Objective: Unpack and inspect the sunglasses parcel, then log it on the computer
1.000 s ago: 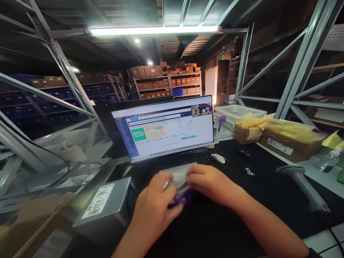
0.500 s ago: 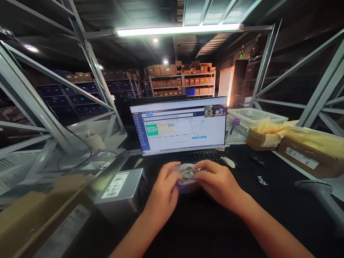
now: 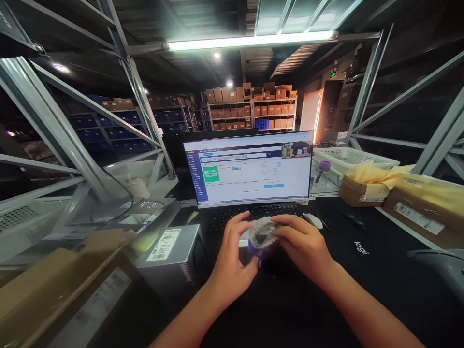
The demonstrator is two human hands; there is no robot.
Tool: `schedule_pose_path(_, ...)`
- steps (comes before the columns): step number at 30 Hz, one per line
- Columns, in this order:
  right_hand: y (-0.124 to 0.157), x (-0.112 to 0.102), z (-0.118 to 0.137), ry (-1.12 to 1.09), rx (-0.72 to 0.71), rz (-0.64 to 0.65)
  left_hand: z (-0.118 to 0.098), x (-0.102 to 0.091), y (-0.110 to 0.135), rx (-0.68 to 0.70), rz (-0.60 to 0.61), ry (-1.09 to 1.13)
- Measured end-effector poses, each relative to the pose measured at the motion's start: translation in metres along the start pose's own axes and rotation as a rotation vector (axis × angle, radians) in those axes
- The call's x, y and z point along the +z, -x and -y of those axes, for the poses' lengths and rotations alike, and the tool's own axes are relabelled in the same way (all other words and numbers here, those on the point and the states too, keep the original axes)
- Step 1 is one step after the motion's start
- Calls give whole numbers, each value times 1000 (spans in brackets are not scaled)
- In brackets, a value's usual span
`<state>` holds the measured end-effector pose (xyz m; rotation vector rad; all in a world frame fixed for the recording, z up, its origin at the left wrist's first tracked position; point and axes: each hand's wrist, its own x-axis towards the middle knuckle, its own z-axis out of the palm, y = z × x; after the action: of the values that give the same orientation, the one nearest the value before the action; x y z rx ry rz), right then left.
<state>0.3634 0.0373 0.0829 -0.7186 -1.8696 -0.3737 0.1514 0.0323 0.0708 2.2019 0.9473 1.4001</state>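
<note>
resting between both hands, a small crumpled plastic packet (image 3: 261,233) was held just above the black desk mat (image 3: 362,280), close in front of the laptop keyboard (image 3: 253,211). something dark and a purple-blue edge could be made out through the wrapping. the left hand (image 3: 232,256) was curled round the packet's left side, thumb on top and fingers closed underneath. the right hand (image 3: 302,249) was folded over its right side, fingertips pressed on the wrapping. behind them the laptop screen (image 3: 250,166) was lit with a form page. a grey box (image 3: 170,258) was seen just left of the left wrist. to the right, well apart, were cardboard boxes (image 3: 357,192) stuffed with yellow bags, a white basket (image 3: 350,157) and a handheld scanner (image 3: 440,263).
</note>
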Motion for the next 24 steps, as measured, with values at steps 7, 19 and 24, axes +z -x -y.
schedule_pose_path(7, -3, -9, 14, -185, 69, 177, 12, 25, -8, -139, 56, 22)
schedule_pose_path(19, 13, -18, 6, 100, -145, 137, -7, 8, 7, 234, -20, -270)
schedule_pose_path(24, 20, -17, -1, 147, -157, 169, -15, 9, 11, 398, -58, -824)
